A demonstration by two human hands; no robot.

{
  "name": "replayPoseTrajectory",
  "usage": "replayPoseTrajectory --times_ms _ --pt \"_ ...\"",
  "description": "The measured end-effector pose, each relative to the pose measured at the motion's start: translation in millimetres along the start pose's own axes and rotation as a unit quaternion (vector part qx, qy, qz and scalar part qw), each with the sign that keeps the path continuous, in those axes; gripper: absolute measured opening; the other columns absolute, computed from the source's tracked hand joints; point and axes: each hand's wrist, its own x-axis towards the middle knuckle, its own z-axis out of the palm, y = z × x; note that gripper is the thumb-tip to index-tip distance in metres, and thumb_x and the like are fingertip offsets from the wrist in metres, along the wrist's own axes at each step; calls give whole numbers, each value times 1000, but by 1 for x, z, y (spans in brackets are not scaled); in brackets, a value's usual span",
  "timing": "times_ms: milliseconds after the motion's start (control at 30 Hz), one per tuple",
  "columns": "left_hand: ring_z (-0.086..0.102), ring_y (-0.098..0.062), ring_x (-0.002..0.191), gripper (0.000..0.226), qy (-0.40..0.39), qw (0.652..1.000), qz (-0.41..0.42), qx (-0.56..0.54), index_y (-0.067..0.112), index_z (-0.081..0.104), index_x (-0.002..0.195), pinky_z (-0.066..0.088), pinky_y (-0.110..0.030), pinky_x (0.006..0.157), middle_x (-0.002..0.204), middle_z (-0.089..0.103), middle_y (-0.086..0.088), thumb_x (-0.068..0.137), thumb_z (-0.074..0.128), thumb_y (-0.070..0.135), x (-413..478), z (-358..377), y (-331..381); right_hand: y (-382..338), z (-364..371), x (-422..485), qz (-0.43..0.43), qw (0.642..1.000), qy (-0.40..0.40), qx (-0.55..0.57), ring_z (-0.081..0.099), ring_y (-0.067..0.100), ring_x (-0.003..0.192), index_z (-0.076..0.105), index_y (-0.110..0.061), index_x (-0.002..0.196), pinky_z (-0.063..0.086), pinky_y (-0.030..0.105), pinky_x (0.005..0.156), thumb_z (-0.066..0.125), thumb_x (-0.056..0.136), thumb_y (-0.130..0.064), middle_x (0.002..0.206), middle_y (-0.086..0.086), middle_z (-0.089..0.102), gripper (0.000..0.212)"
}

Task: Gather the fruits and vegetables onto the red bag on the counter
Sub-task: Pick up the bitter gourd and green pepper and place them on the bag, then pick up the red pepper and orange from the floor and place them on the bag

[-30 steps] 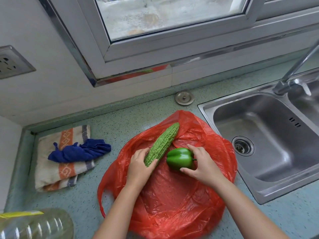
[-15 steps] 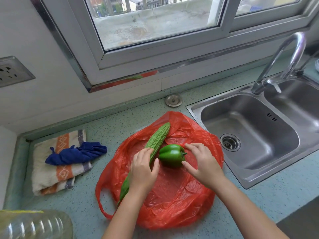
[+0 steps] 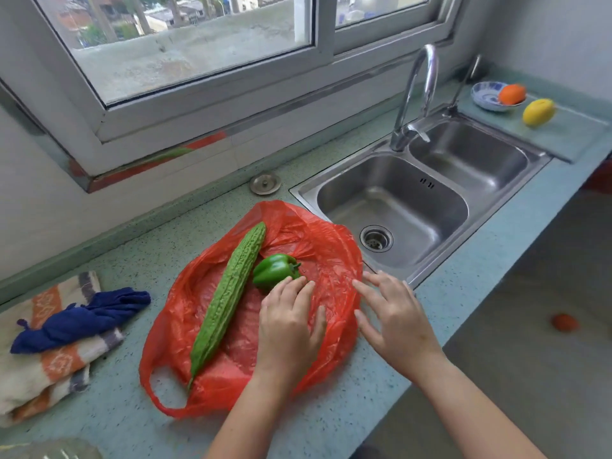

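A red plastic bag (image 3: pixel 318 246) lies spread on the speckled counter. On it a long bitter gourd (image 3: pixel 228 299) lies diagonally, and a green bell pepper (image 3: pixel 275 271) sits right of it. My left hand (image 3: pixel 288 323) rests flat on the bag, fingertips touching the pepper's near side. My right hand (image 3: pixel 394 316) hovers open at the bag's right edge, holding nothing. Far right, past the sink, an orange fruit (image 3: pixel 512 93) sits in a blue-patterned bowl (image 3: pixel 486 94) and a yellow fruit (image 3: pixel 538 111) lies beside it.
A double steel sink (image 3: pixel 427 210) with a tall tap (image 3: pixel 417 94) stands right of the bag. A folded striped towel (image 3: pixel 39 366) with a blue cloth (image 3: pixel 82 319) lies at left. A sink plug (image 3: pixel 265 183) sits by the wall. A small red thing (image 3: pixel 564 323) lies on the floor.
Both hands have let go of the gourd and pepper; the left moved right onto the bag, the right drew off to the bag's edge. My view has swung right, revealing the far fruits.
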Motion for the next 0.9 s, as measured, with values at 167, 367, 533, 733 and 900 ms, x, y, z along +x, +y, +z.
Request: replayPoseTrajectory --times_ms 167,367,533,733,900 --pt "53 -29 108 39 -33 996 71 -42 6 64 105 32 -33 93 108 65 -11 80 47 30 -5 25 38 25 -19 -47 76 996 26 -35 52 25 111 59 -15 113 41 55 90 43 79 -34 115 9 62 42" --pt "57 -30 104 36 -78 979 166 -91 6 64 104 41 -38 91 106 66 -9 81 48 29 -7 48 98 58 -55 -95 191 975 101 -55 40 19 114 62 -13 111 38 55 93 41 79 -32 115 8 63 43" --pt "61 -30 98 38 -121 963 215 -106 8 66 102 50 -41 83 101 68 -8 81 46 32 -10 65 153 86 -87 -136 251 951 169 -63 40 18 112 64 -11 109 37 55 92 41 78 -30 113 9 64 43" --pt "60 -27 99 35 -153 940 284 -115 12 64 102 46 -35 83 103 67 -4 79 45 32 -29 94 237 130 -129 -202 313 925 200 -79 48 24 113 62 -13 112 40 54 92 40 79 -31 115 8 63 43" --pt "58 -26 103 36 -180 911 348 -127 12 62 105 34 -29 89 106 67 -3 79 45 30 -60 115 317 165 -171 -270 360 899 231 -95 58 32 108 63 -10 110 45 52 90 42 80 -31 114 10 64 42"
